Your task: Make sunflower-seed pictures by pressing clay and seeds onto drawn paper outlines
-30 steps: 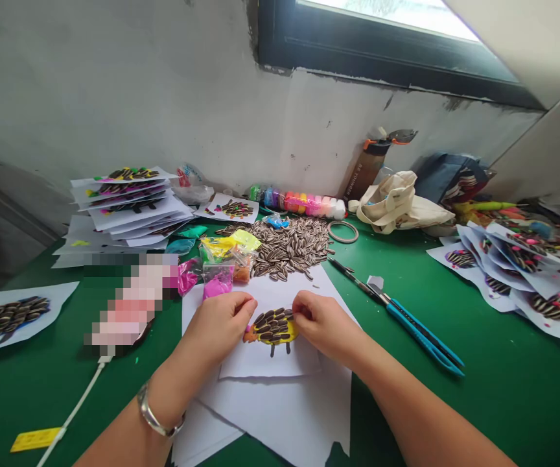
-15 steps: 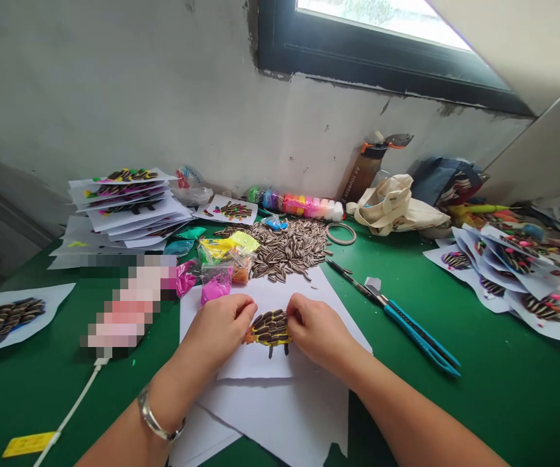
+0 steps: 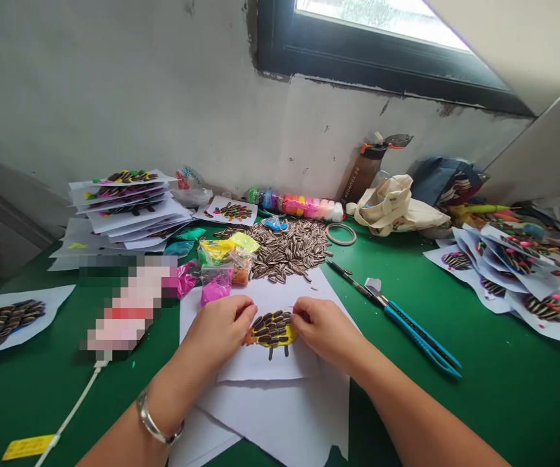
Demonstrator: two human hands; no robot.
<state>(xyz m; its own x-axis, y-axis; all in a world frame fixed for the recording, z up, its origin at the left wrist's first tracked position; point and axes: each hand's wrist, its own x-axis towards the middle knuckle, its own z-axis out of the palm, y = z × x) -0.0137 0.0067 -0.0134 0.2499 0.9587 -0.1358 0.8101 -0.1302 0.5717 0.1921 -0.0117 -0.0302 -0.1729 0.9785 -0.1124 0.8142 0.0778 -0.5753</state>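
1. Shifting slightly rightward since half a second ago, the bare right hand [image 3: 326, 327] is now exposing more of one end of a seed-covered yellow animal figure [image 3: 273, 329]; the bare left hand [image 3: 221, 324] is staying nearly put.
2. Nearest, overlapping large plain white sheets [image 3: 290, 408] are lying on the green tabletop [image 3: 503, 376], and a shiny silver bangle [image 3: 150, 418] is circling the left wrist.
3. Resting on these, a smaller white sheet [image 3: 260, 370] is carrying the figure between the hands. Both hands are closing thumb against finger, partly hiding its ends; I cannot tell whether either is gripping anything.
4. Dark striped seeds are overlapping across the figure's back, yellow is showing at right, orange at left, and two dark legs are pointing down.
5. Beyond, a clear bag of magenta material [image 3: 216, 283] is crowding the sheets; a long blue-handled tool [image 3: 420, 337] is lying rightward.
6. Farther, a heap of striped seeds [image 3: 294, 243] is spreading before a brown-bodied bottle [image 3: 363, 175].
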